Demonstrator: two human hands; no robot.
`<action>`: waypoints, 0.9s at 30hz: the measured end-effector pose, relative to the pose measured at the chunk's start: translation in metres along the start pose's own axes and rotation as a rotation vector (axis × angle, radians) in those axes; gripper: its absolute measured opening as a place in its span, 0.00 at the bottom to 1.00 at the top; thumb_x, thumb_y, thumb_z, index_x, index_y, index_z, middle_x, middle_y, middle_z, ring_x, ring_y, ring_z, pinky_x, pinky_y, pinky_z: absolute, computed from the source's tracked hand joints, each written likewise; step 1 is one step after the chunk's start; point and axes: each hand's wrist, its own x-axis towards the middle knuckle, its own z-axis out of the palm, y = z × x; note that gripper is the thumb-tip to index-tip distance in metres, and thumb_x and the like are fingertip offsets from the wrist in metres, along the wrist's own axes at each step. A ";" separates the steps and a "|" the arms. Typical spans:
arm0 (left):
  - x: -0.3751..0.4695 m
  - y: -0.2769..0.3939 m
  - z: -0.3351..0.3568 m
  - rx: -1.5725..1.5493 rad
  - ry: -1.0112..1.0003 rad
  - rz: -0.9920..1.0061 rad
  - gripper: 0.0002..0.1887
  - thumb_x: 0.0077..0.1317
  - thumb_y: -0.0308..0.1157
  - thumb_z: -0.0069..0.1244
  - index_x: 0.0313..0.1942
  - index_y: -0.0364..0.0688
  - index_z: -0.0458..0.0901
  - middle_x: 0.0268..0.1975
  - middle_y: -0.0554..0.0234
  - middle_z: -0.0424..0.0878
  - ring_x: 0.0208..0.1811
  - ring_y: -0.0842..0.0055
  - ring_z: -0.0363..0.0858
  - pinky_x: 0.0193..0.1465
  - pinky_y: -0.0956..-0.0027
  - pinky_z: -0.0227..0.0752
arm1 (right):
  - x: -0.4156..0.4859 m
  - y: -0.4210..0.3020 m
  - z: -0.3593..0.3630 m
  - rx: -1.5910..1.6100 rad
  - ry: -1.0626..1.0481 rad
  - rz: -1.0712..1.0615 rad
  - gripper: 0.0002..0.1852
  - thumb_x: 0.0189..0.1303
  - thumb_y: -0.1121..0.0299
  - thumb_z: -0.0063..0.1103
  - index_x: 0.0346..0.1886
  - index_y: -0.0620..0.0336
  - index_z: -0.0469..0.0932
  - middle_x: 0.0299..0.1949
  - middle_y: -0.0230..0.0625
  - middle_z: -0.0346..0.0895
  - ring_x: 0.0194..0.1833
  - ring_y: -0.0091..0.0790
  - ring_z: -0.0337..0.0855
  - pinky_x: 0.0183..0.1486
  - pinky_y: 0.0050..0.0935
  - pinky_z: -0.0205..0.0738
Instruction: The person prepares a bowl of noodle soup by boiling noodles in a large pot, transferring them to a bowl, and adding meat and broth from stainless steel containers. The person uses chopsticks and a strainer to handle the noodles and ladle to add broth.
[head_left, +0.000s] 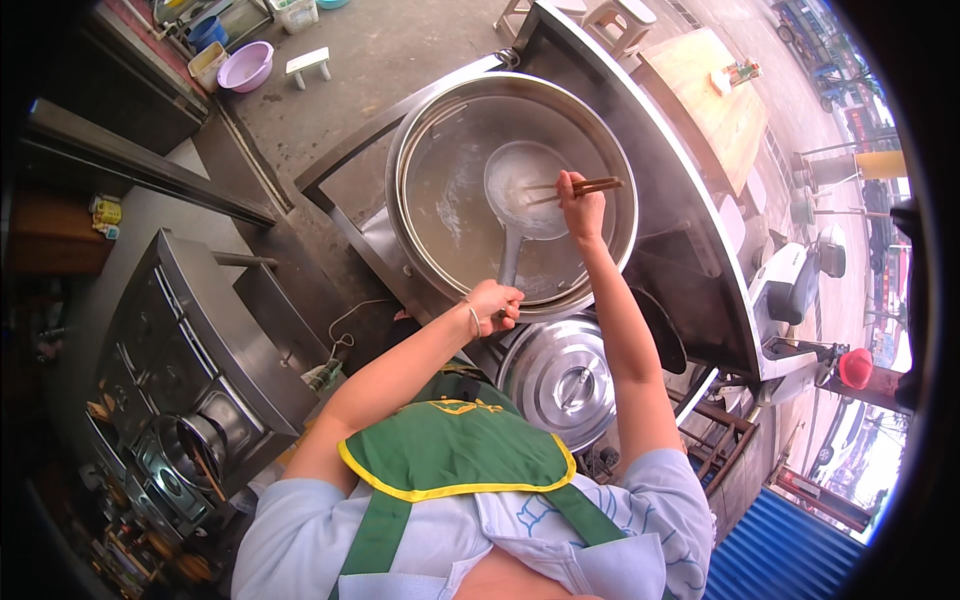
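My left hand (495, 306) grips the handle of a large round ladle or strainer (511, 251) over the near rim of a wide steel pot (397, 217). The bowl of this utensil sits in cloudy, pale liquid (450, 172) that fills the pot. In my right hand (581, 206) is a pair of wooden chopsticks (600, 184), their tips pointing left into the bowl. Whitish contents (517, 191) lie in the bowl near the tips; steam blurs what they are. Both arms reach forward over the pot.
A steel lid (559, 382) lies just below the pot, between my arms. A steel guard panel (637, 112) rises along the right. Leftward stands a steel counter (225, 337) with a pan (199, 442). Beyond are a purple basin (246, 66), a small stool (307, 64) and a wooden table (705, 97).
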 end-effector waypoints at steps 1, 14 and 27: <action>0.000 -0.001 0.001 -0.002 0.000 -0.008 0.11 0.63 0.24 0.45 0.21 0.40 0.67 0.17 0.68 0.65 0.16 0.84 0.63 0.15 0.78 0.57 | -0.001 -0.001 0.001 0.207 -0.039 0.019 0.17 0.64 0.54 0.52 0.29 0.57 0.78 0.19 0.34 0.77 0.21 0.32 0.79 0.27 0.29 0.71; -0.015 -0.001 0.002 0.012 -0.017 -0.005 0.11 0.64 0.25 0.46 0.22 0.42 0.65 0.18 0.72 0.63 0.15 0.87 0.59 0.16 0.79 0.52 | -0.008 -0.004 -0.011 -0.047 0.090 0.028 0.15 0.65 0.58 0.50 0.29 0.57 0.78 0.18 0.33 0.76 0.20 0.27 0.78 0.26 0.27 0.69; -0.037 0.011 -0.004 0.081 0.095 -0.129 0.13 0.64 0.26 0.46 0.21 0.42 0.65 0.18 0.73 0.63 0.16 0.87 0.60 0.17 0.80 0.53 | -0.029 -0.055 -0.095 0.375 0.287 0.210 0.14 0.65 0.65 0.52 0.29 0.65 0.78 0.23 0.32 0.77 0.24 0.21 0.77 0.24 0.19 0.72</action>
